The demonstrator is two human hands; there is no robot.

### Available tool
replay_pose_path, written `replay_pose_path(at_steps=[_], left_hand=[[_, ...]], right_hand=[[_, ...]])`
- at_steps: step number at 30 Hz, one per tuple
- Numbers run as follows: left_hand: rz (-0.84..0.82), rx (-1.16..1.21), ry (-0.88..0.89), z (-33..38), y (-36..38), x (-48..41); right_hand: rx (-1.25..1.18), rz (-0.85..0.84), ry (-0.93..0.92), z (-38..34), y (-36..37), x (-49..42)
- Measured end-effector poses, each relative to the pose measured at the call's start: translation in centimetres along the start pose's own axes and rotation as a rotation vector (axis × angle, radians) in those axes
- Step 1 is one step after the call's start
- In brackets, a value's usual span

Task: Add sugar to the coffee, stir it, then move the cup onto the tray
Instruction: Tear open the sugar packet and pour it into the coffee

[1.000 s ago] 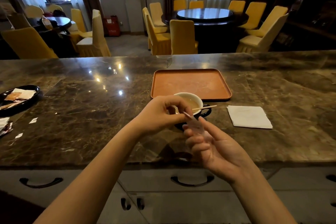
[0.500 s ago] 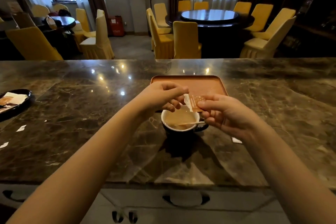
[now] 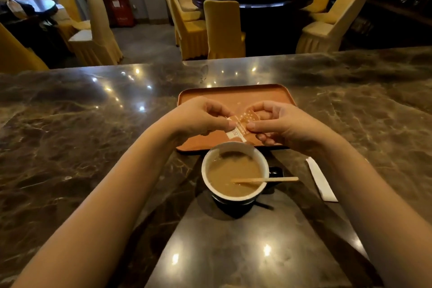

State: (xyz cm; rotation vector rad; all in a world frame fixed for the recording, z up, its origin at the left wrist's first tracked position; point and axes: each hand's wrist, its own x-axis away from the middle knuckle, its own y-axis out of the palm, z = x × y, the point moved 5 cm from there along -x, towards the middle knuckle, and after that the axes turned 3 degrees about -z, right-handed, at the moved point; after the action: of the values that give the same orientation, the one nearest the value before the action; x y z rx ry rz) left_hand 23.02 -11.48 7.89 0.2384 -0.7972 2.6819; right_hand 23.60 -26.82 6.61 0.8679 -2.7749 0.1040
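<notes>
Together our left hand (image 3: 201, 119) and right hand (image 3: 280, 125) pinch the packet (image 3: 242, 124) above the cup (image 3: 235, 172), its long axis tilted, low end toward the cup.

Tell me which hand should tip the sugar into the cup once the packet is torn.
Right, probably. The right hand holds the sugar packet's body; the left hand only pinches its corner. The cup sits just below.

Dim room; ceiling-light glare on countertop (image 3: 93, 147); wide-angle edge distortion.
</notes>
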Motion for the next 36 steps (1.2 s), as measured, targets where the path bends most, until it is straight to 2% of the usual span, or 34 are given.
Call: replay_pose_path(at_steps=[5, 15, 36], left_hand=[[0.04, 0.033, 0.01, -1.7, 0.2, -0.7], [0.206, 0.068, 0.088, -2.0, 1.1, 1.1], [0.234, -0.114, 0.148, -1.9, 1.7, 2.0]], right_hand=[[-0.05, 0.062, -0.002, 2.0, 0.0, -1.6], [0.07, 0.118, -0.127, 1.6, -0.1, -0.6], [0.22, 0.149, -0.197, 1.5, 0.5, 0.4]])
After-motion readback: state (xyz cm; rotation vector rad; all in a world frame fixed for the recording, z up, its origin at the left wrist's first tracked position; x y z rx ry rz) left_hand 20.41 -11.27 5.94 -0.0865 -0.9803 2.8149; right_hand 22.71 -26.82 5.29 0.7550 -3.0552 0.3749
